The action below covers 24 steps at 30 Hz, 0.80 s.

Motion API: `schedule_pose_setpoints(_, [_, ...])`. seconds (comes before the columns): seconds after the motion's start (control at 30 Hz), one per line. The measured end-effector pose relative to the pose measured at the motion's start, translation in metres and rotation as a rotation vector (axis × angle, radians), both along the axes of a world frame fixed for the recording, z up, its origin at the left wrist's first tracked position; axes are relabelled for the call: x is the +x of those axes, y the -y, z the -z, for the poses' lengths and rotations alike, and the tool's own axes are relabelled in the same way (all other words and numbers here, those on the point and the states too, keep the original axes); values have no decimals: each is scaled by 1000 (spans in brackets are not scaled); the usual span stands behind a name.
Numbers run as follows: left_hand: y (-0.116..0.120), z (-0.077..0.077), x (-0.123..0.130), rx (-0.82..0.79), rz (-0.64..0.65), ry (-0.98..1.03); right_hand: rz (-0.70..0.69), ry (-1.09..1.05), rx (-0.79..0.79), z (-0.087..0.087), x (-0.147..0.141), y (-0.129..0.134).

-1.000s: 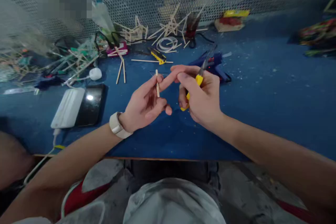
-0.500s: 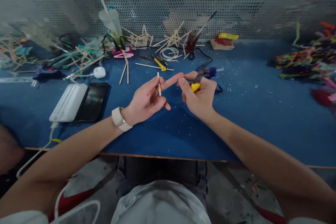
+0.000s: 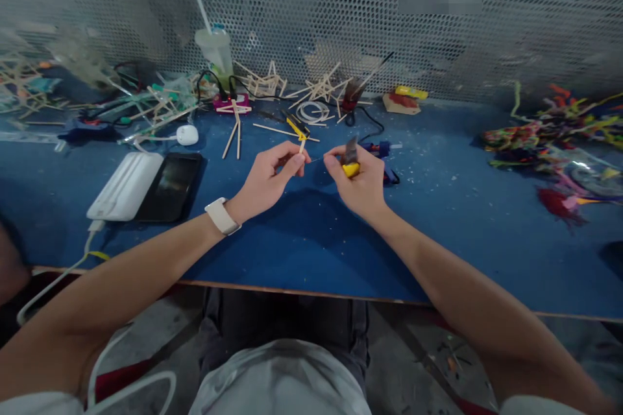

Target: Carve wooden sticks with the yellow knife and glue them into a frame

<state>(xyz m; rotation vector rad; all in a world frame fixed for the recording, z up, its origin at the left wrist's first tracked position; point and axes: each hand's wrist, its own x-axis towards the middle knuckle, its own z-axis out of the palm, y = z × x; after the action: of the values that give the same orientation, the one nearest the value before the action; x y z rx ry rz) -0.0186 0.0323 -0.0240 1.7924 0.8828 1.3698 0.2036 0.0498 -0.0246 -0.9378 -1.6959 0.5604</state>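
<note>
A short pale wooden stick (image 3: 302,145) is pinched between the thumb and fingers of my left hand (image 3: 275,175), its tip poking up. My right hand (image 3: 359,178) is closed around a yellow-handled knife (image 3: 351,169) with a dark grey blade, while its thumb and index finger pinch together. A fine, glue-like thread (image 3: 316,159) stretches across the small gap between the two hands. Behind my right hand lies a blue glue gun (image 3: 379,148), partly covered. Just beyond my left fingertips is a yellow-and-black utility knife (image 3: 296,124).
Loose sticks and stick frames (image 3: 321,87) lie along the perforated metal back panel (image 3: 292,0). A lidded drink cup (image 3: 217,52) stands there. At left are a white power bank (image 3: 125,187) and a black phone (image 3: 170,187). Colourful threads (image 3: 545,126) are heaped at right.
My left index finger has drawn back from my right fingertips, opening a small gap with a thread across it. The left fingers have closed around the stick. The view has shifted slightly.
</note>
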Motion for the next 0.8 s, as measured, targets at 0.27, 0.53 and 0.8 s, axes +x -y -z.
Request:
schedule_pose_setpoints(0.27, [5, 0, -4, 146, -106, -225, -301, 278, -58, -9, 3, 9])
schedule_pose_setpoints(0.53, [9, -4, -5, 127, 14, -329, -395, 193, -238, -9, -3, 14])
schedule_pose_setpoints(0.8, [8, -8, -5, 99, 52, -339, -462, 54, -437, -14, -4, 14])
